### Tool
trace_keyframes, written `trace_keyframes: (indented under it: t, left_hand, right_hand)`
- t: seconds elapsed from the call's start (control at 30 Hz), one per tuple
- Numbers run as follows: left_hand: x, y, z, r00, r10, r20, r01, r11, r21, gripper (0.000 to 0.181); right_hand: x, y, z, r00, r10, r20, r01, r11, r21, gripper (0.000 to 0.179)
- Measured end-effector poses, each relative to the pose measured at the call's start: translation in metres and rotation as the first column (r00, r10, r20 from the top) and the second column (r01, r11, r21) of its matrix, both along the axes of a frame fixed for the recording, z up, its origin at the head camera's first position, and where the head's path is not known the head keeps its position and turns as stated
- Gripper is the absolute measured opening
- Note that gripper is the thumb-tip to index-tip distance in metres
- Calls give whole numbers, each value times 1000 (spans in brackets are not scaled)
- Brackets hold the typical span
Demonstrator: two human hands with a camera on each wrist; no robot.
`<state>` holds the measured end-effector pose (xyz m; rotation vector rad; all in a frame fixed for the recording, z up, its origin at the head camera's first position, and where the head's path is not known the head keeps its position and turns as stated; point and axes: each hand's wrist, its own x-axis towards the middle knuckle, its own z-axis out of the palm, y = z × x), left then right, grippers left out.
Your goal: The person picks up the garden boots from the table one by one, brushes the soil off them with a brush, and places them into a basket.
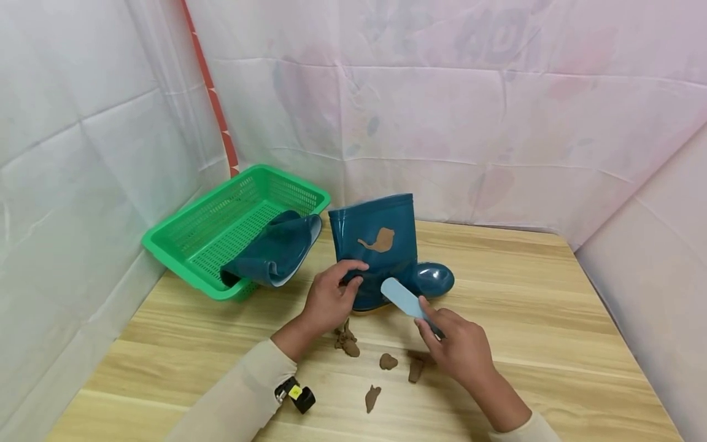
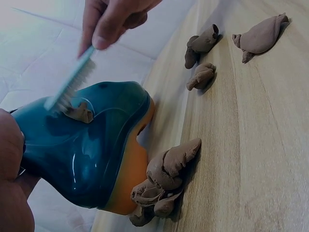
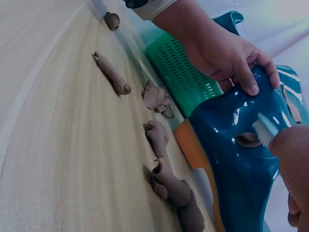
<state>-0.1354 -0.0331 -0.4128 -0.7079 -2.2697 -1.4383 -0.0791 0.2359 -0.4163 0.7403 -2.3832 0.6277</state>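
Note:
A dark teal rubber boot (image 1: 400, 242) with an orange sole stands on the table, toe pointing right. My left hand (image 1: 330, 298) grips it around the ankle at the back. In my right hand (image 1: 461, 344), thumb and fingers hold a light blue brush (image 1: 403, 298). Its white bristles press beside a brown clay-like patch (image 2: 83, 114) on the boot's foot, as the left wrist view shows. Higher on the shaft sticks a second, flat brown patch (image 1: 381, 240). Several brown lumps (image 1: 348, 345) lie on the table just in front of the sole.
At the left stands a green perforated basket (image 1: 215, 212). Another teal boot (image 1: 270, 252) lies over its near right side, its opening outside the rim. Pale sheets hang behind and on both sides of the wood-grain table (image 1: 525, 294).

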Motion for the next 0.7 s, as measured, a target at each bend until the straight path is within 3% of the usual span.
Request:
trace_keyframes:
  t: [0.13,0.2,0.27,0.37,0.53,0.7]
  left_hand:
    - [0,1,0,1000,10,2,-10,1000,-2,27]
    - [0,1,0,1000,8,10,-8,1000,-1,27]
    - [0,1,2,1000,7,17,-7,1000,-2,27]
    - [0,1,2,1000,7,22,-7,1000,-6,26]
    - [1,1,3,1000,10,13,-10,1000,-7,25]
    - [2,1,3,1000,10,3,-10,1000,-5,25]
  right_hand:
    - [1,5,3,997,25,-78,-30,998,-59,49]
    - [3,7,4,997,-3,-80,-3,997,-78,41]
    - [4,9,5,997,-46,-57,40,995,-90,37]
    - [5,9,2,997,-76,-8,76,995,-67,48]
    - [5,2,-7,998,-27,56,27,1000,3,50]
    - [6,-5,-11,993,-39,110,38,999,12,45]
